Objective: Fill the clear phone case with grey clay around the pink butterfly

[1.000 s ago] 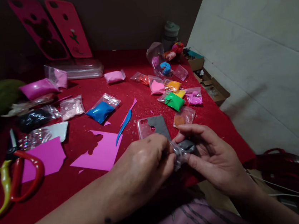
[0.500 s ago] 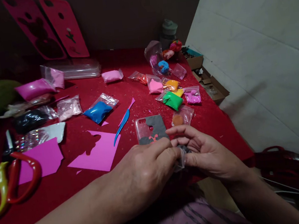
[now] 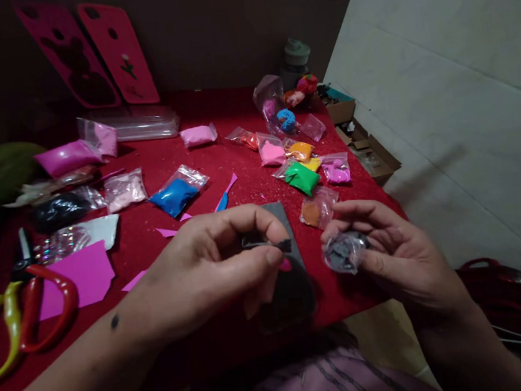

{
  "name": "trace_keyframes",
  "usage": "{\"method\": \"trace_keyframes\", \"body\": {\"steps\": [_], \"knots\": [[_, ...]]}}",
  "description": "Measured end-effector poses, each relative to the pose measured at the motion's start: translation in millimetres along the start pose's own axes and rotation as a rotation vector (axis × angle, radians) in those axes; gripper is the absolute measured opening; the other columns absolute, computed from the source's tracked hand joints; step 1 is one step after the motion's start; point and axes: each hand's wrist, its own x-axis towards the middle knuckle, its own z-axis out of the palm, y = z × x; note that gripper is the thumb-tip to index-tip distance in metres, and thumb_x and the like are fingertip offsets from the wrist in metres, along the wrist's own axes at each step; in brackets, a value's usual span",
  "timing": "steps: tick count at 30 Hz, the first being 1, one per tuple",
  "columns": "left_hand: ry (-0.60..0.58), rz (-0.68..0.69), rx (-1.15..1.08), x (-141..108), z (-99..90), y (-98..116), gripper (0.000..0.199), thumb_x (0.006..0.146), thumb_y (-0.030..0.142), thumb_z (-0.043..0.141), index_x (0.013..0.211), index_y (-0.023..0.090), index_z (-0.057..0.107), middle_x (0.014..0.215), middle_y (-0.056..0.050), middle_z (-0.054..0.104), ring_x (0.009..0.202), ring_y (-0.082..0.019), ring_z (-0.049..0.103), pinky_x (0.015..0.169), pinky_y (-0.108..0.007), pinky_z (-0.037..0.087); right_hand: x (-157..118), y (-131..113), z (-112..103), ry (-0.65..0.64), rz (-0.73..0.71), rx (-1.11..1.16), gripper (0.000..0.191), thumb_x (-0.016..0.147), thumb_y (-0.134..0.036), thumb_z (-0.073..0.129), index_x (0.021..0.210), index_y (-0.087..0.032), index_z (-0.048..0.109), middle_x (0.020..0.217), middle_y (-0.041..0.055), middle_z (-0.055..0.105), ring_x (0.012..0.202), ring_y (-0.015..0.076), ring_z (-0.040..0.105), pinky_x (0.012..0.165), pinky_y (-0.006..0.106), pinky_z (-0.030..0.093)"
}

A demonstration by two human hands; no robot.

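Between the thumb and forefinger of my left hand (image 3: pixel 212 264) is a small dark grey lump of clay (image 3: pixel 285 245). My right hand (image 3: pixel 396 249) grips a crumpled clear bag (image 3: pixel 345 252) with more grey clay showing through it. Under and just beyond my left hand lies a phone case (image 3: pixel 294 289) coated in grey clay, with a bright pink patch partly visible. My left hand hides much of the case and most of a blue modelling knife (image 3: pixel 222 202).
Bags of coloured clay, among them a blue one (image 3: pixel 176 196) and a green one (image 3: pixel 303 178), lie across the red tabletop (image 3: pixel 230 142). Red-and-yellow-handled pliers (image 3: pixel 49 304) and pink sheets (image 3: pixel 79 279) are at left. Two decorated pink cases (image 3: pixel 119 54) stand behind.
My hands have moved apart. The left has pulled away leftward from the bag with a bit of grey clay, while the right has shifted slightly right, still holding the bag.
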Motion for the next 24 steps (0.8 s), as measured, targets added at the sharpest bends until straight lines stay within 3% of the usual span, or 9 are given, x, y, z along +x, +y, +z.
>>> {"method": "trace_keyframes", "body": {"steps": [3, 6, 8, 11, 14, 17, 21, 24], "knots": [[-0.046, -0.03, -0.217, 8, -3.4, -9, 0.007, 0.084, 0.022, 0.066, 0.089, 0.019, 0.063, 0.061, 0.001, 0.065, 0.047, -0.008, 0.057, 0.048, -0.017, 0.046, 2, 3, -9, 0.181, -0.076, -0.251, 0.034, 0.086, -0.023, 0.065, 0.119, -0.025, 0.058, 0.108, 0.005, 0.067, 0.095, 0.0169, 0.067, 0.083, 0.029, 0.055], [-0.071, -0.057, -0.432, 15, -1.9, -16, 0.017, 0.083, 0.033, 0.069, 0.082, 0.016, 0.064, 0.066, 0.0, 0.061, 0.047, -0.008, 0.055, 0.041, -0.016, 0.045, 6, 9, -18, 0.276, -0.192, -0.556, 0.033, 0.086, -0.022, 0.062, 0.119, -0.025, 0.059, 0.114, 0.0052, 0.065, 0.105, 0.0197, 0.063, 0.096, 0.036, 0.049], [-0.047, -0.094, -0.499, 17, 0.8, -18, 0.026, 0.083, 0.038, 0.069, 0.075, 0.014, 0.063, 0.063, 0.001, 0.057, 0.042, -0.005, 0.048, 0.034, -0.013, 0.039, 10, 14, -22, 0.304, -0.244, -0.743, 0.032, 0.087, -0.021, 0.06, 0.118, -0.024, 0.06, 0.115, 0.0064, 0.064, 0.107, 0.0217, 0.061, 0.098, 0.039, 0.046], [0.024, -0.152, -0.483, 18, 4.2, -17, 0.024, 0.087, 0.029, 0.065, 0.069, 0.013, 0.06, 0.058, 0.001, 0.054, 0.037, -0.003, 0.039, 0.031, -0.011, 0.031, 16, 20, -28, 0.248, -0.234, -0.899, 0.032, 0.087, -0.023, 0.059, 0.119, -0.021, 0.058, 0.116, 0.0096, 0.064, 0.107, 0.0248, 0.061, 0.097, 0.043, 0.046], [0.052, -0.146, -0.512, 19, 4.7, -15, 0.019, 0.088, 0.015, 0.058, 0.069, 0.013, 0.058, 0.056, 0.001, 0.052, 0.041, -0.005, 0.042, 0.033, -0.012, 0.034, 17, 20, -32, 0.182, -0.246, -0.928, 0.037, 0.086, -0.023, 0.059, 0.123, -0.019, 0.056, 0.119, 0.0112, 0.062, 0.111, 0.0264, 0.059, 0.099, 0.045, 0.045], [0.048, -0.105, -0.565, 20, 3.1, -14, 0.014, 0.088, 0.008, 0.055, 0.075, 0.013, 0.059, 0.061, 0.001, 0.053, 0.045, -0.005, 0.044, 0.036, -0.013, 0.038, 14, 11, -31, 0.245, -0.302, -0.893, 0.037, 0.086, -0.02, 0.059, 0.122, -0.021, 0.057, 0.122, 0.0108, 0.06, 0.116, 0.0271, 0.056, 0.104, 0.047, 0.041], [0.077, -0.06, -0.597, 19, 1.6, -14, 0.012, 0.09, 0.011, 0.052, 0.085, 0.011, 0.064, 0.073, -0.002, 0.053, 0.049, -0.006, 0.046, 0.039, -0.015, 0.04, 10, -10, -13, 0.355, -0.398, -0.737, 0.034, 0.086, -0.016, 0.061, 0.118, -0.027, 0.062, 0.121, 0.0071, 0.06, 0.116, 0.0256, 0.056, 0.105, 0.045, 0.041], [0.071, -0.034, -0.618, 18, 1.5, -14, 0.021, 0.093, 0.015, 0.048, 0.083, 0.008, 0.065, 0.072, -0.004, 0.053, 0.052, -0.007, 0.048, 0.043, -0.017, 0.043, 15, -26, 7, 0.271, -0.479, -0.611, 0.029, 0.084, -0.014, 0.063, 0.111, -0.025, 0.067, 0.113, 0.005, 0.065, 0.11, 0.0222, 0.059, 0.1, 0.038, 0.046]]}}
